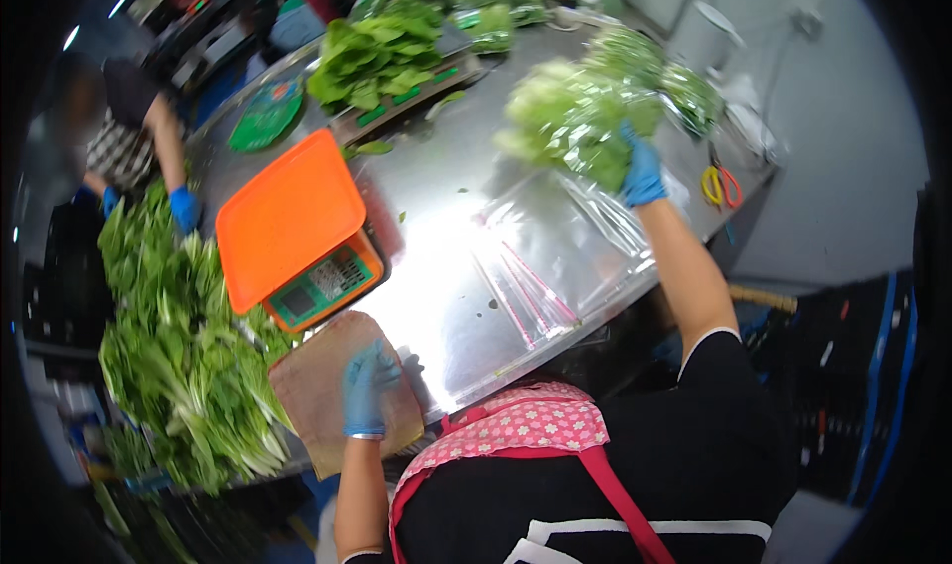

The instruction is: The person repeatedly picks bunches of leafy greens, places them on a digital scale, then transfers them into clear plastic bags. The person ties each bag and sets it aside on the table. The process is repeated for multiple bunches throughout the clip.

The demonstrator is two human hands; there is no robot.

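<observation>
My right hand [643,170], in a blue glove, is closed on the near right side of a clear plastic bag of leafy greens [565,118]. The bag is blurred at the far right of the metal table. My left hand [369,390], also gloved in blue, is over a brownish flat board [317,385] at the table's near edge. Its fingers look loosely bent and apart, somewhat blurred, with nothing seen in them. Left of the board lies a big heap of loose leafy greens [188,356]. Flat clear plastic bags with pink edging [531,286] lie between my hands.
An orange scale [293,227] stands beyond the board. Behind it are a second scale with greens [382,63] and a green plastic packet [266,116]. Scissors with yellow and red handles [721,185] lie at the right edge. A co-worker's gloved hand [184,209] touches the heap.
</observation>
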